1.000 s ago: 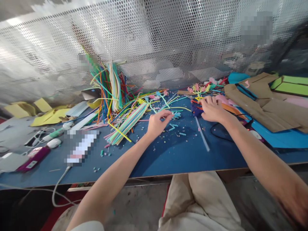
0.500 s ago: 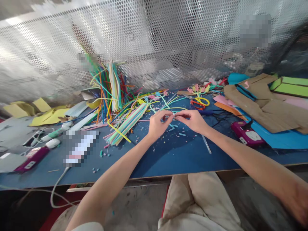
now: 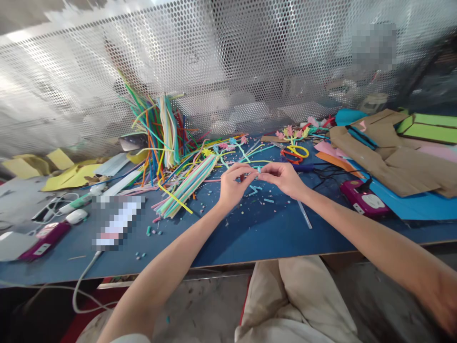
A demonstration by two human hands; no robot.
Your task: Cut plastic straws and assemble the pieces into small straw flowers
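Nearest, on the left, a phone lies masked by blocky blur, its screen unreadable. A clear stick lies to the right, its far end hidden by the right arm. Farther in, the left hand and right hand meet, thumbs and fingers pinching a small light-blue piece between them just above the table, probably because something so tiny needs fingertip control from both sides. Fingers cover most of it, so its shape is hard to tell. Beyond the right hand, a dark-blue tool is partly concealed; scissors lie farther off, likely parked within reach. Objects behind the far perforated screen blur together.
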